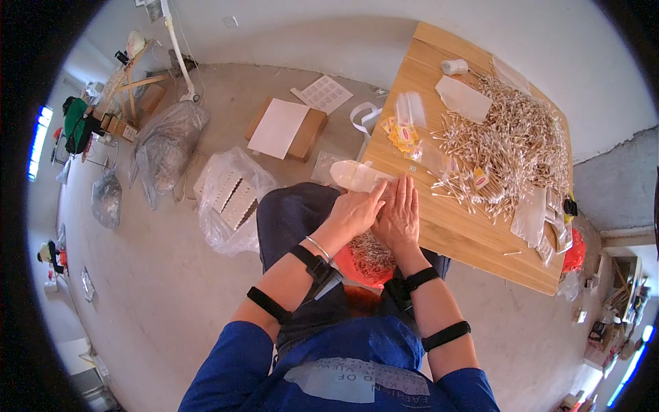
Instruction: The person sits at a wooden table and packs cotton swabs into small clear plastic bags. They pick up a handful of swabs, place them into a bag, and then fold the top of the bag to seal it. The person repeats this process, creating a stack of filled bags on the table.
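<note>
A clear plastic bag [355, 176] lies across the near left corner of the wooden table, above my left knee. My left hand [355, 211] is at its near side, index finger stretched along it and the other fingers partly curled against it. Beside it my right hand [398, 214] lies flat, fingers straight and together, with the fingertips on the bag's right end. Whatever is under the fingers is hidden. Below both hands, between my legs, a red bag [353, 264] holds many cotton swabs [373, 254].
A large heap of loose cotton swabs [518, 134] covers much of the table [449, 230]. Yellow-and-white cards [403, 135] and clear bags [530, 216] lie around it. On the floor are a cardboard box [309, 137], a bag of white pieces [233, 199] and grey sacks [168, 147].
</note>
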Tool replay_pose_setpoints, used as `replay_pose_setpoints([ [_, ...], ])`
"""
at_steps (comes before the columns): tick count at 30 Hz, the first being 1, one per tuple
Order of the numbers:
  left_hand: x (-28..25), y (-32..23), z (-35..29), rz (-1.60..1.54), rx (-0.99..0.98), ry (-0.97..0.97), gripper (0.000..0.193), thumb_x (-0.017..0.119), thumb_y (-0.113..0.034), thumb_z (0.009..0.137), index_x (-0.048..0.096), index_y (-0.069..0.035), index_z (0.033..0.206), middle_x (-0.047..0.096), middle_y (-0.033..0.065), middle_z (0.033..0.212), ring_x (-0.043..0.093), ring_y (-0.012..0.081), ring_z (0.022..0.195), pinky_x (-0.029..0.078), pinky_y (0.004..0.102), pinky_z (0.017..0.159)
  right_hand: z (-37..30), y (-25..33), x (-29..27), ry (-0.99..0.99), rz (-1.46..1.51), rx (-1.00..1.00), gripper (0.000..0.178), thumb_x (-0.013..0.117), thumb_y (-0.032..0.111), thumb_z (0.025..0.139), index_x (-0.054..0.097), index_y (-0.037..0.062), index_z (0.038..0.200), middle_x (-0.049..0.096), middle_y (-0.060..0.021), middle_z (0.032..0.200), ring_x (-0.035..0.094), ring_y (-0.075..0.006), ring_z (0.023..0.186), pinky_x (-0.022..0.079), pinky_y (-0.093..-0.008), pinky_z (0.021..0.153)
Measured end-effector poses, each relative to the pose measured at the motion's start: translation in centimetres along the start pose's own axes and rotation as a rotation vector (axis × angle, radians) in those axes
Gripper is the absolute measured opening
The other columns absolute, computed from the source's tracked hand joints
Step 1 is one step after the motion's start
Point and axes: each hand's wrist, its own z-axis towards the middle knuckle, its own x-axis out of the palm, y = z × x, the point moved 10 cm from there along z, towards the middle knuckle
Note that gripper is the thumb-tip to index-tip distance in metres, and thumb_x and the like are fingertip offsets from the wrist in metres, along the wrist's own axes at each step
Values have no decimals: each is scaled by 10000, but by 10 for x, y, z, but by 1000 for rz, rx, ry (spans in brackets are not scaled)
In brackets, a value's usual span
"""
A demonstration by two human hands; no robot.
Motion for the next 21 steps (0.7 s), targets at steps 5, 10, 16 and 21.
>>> replay_pose_setpoints([
  [5, 2, 4, -1, -6, 40, -56, 501, 545, -263, 924, 410, -93, 1376, 675, 191, 812, 665, 363, 740, 526, 463, 623, -1, 2, -4, -24, 25, -13, 782, 462, 416, 885, 236, -86, 1440, 207, -283, 1515, 159, -408, 1434, 125, -479, 1174],
  [10, -1, 0, 8, 54, 25, 78, 553, 609, -231, 864, 417, -88, 1363, 657, 160, 760, 657, 350, 740, 513, 455, 624, -1, 3, -12, -2, 51, -9, 824, 498, 447, 859, 249, -87, 1434, 219, -291, 1508, 172, -409, 1431, 135, -492, 1170],
  [16, 10, 5, 12, 43, 129, 38, 572, 618, -212, 862, 405, -123, 1385, 670, 194, 854, 658, 371, 783, 521, 475, 655, -1, 3, -15, -24, 38, 7, 788, 488, 444, 855, 323, -95, 1404, 281, -301, 1477, 209, -419, 1417, 164, -492, 1164],
  [21, 5, 3, 12, 88, 20, 103, 503, 597, -236, 881, 444, -88, 1337, 671, 184, 874, 656, 364, 797, 520, 472, 672, -2, 2, -17, -91, 99, 6, 739, 452, 430, 869, 358, -93, 1383, 320, -303, 1453, 227, -412, 1411, 176, -489, 1162],
])
